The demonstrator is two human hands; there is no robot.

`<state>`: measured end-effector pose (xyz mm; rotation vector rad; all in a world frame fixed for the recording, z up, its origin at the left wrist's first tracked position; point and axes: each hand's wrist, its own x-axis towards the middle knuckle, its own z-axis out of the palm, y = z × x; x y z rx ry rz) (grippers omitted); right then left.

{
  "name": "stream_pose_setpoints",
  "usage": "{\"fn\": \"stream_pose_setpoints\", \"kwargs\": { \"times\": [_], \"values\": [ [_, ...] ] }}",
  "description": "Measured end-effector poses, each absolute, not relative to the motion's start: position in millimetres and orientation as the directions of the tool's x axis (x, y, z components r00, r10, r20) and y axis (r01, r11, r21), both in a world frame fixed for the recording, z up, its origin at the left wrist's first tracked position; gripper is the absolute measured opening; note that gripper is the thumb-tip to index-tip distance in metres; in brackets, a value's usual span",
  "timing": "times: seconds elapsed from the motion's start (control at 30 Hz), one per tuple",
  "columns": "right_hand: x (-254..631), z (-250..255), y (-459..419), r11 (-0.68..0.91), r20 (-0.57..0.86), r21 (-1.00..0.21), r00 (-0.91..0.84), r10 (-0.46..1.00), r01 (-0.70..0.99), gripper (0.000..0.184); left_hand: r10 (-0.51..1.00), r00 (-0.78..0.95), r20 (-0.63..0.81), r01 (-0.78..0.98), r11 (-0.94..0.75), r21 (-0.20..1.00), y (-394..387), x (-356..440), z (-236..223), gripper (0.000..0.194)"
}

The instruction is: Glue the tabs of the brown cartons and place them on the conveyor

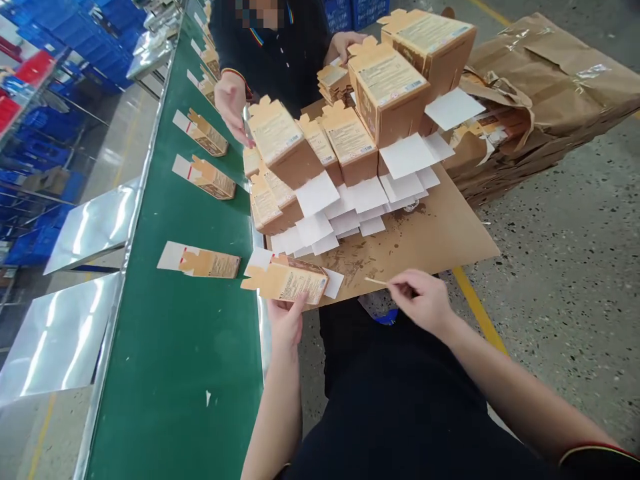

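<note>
My left hand (287, 321) grips a small tan carton (295, 280) from below, its end flaps standing open and a white flap showing at each end. The carton is held over the near edge of a brown cardboard sheet (450, 233), beside the green belt. To the right, my right hand (423, 301) pinches a thin pale stick (375, 281) that points left toward the carton without touching it. Beyond the carton, many similar cartons (347, 143) are stacked on the sheet, their white flaps facing me.
On the left runs a green conveyor belt (190, 373) carrying a row of open cartons (215, 263). Across from me a co-worker's hand (233, 103) touches the stack's left side. A large paper-wrapped bundle (560, 87) lies at the right. Metal plates (60, 333) flank the belt.
</note>
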<state>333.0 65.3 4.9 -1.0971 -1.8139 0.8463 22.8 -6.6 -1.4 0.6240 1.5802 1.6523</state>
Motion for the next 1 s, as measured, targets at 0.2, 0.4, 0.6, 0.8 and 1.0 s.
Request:
{"fn": "stream_pose_setpoints", "kwargs": {
  "times": [0.2,0.4,0.6,0.8,1.0],
  "values": [
    [284,-23,63,0.454,0.315,-0.84,-0.413,0.854,0.297,0.026,0.781,-0.615,-0.108,-0.089,0.067,0.994,1,28,-25,0.108],
    [278,-37,69,0.502,0.318,-0.8,-0.478,0.819,0.328,0.025,0.8,-0.596,-0.075,-0.025,0.075,0.997,-2,28,-23,0.103],
    [275,-37,60,0.496,0.319,-0.816,-0.484,0.815,0.297,0.024,0.783,-0.62,-0.052,-0.011,0.057,0.998,-2,40,-24,0.102],
    [297,-22,65,0.422,0.323,-0.855,-0.329,0.887,0.3,0.02,0.778,-0.628,0.004,0.134,0.103,0.986,-8,63,-29,0.096],
    [333,-7,58,0.34,0.295,-0.865,-0.174,0.94,0.369,0.019,0.758,-0.632,0.161,0.329,0.075,0.941,-9,77,-34,0.081]
  ]
}}
